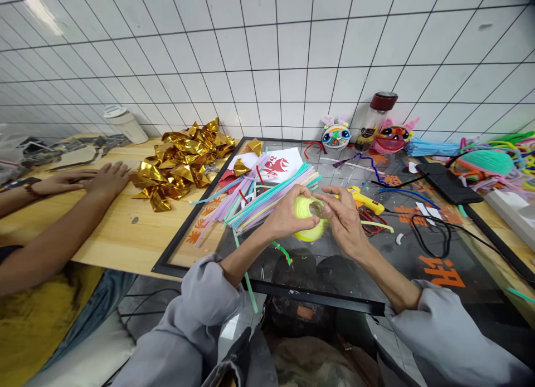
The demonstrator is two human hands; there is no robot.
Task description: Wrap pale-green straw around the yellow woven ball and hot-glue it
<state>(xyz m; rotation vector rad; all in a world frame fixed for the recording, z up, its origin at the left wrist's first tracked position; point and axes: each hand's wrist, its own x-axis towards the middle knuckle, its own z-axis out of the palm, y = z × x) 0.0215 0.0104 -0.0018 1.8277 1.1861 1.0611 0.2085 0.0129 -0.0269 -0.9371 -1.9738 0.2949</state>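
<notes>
My left hand [288,215] and my right hand [345,220] meet over a glass-topped frame [422,289]. Between them is a yellow-green ball wound from pipe cleaner [308,213]. The left hand's fingers curl round its left side, and the right hand's fingers pinch it from the right. A loose yellow-green end [378,225] trails out to the right of the ball. Just behind my hands lies a fanned pile of pastel pipe cleaners [267,200]. A yellow glue gun [365,200] lies just beyond my right hand.
Gold foil bows [179,161] are heaped on the wooden table [121,231], where another person's hands [87,181] rest flat. Two painted masks [336,135] and a red-lidded bottle [376,118] stand by the tiled wall. More pipe cleaners [493,156] and black cables [434,236] lie right.
</notes>
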